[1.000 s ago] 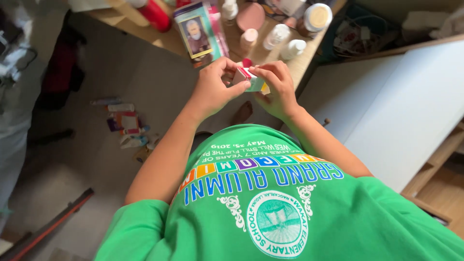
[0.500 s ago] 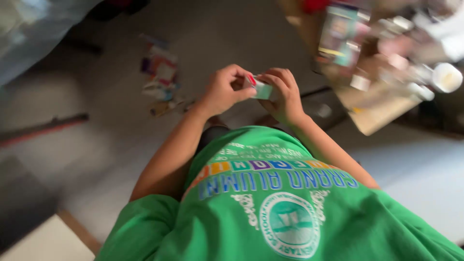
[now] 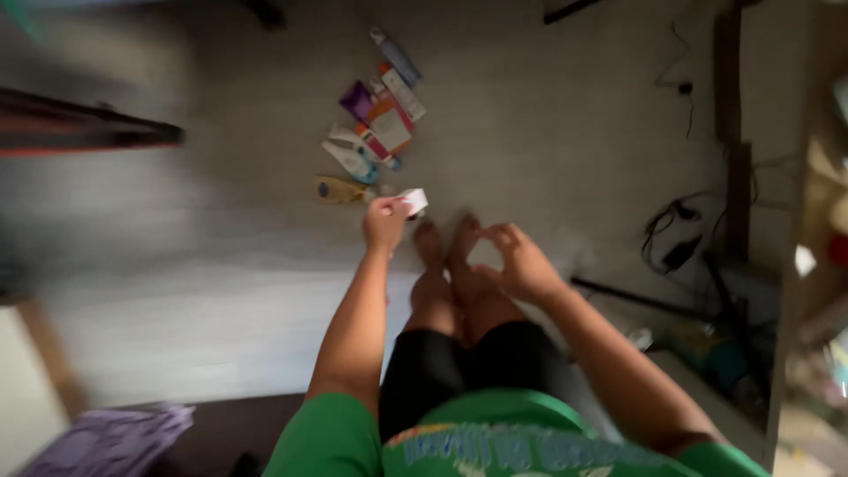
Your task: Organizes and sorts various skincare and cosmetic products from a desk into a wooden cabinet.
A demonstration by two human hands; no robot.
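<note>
The left hand [image 3: 386,223] is stretched out over the floor [image 3: 221,256] and grips a small white box [image 3: 413,200] between thumb and fingertips; the box sticks out to the right of the hand, level, with a trace of red at its near end. The right hand [image 3: 519,258] holds nothing: its fingers are curled loosely with the thumb apart from them, well clear of the box. Between the two hands the person's bare feet [image 3: 444,240] stand side by side on the floor, below black shorts [image 3: 477,362] and a green shirt [image 3: 344,437]. Just beyond the box, towards the far side of the floor, lies a loose heap of tubes and packets [image 3: 371,132]: a yellowish tube nearest the left hand, a white one behind it, then purple, orange and white packets and a blue tube at the far end. Black cables [image 3: 671,238] trail on the floor at the right, near a dark pole. The view is blurred, so finer details of the box cannot be told.
</note>
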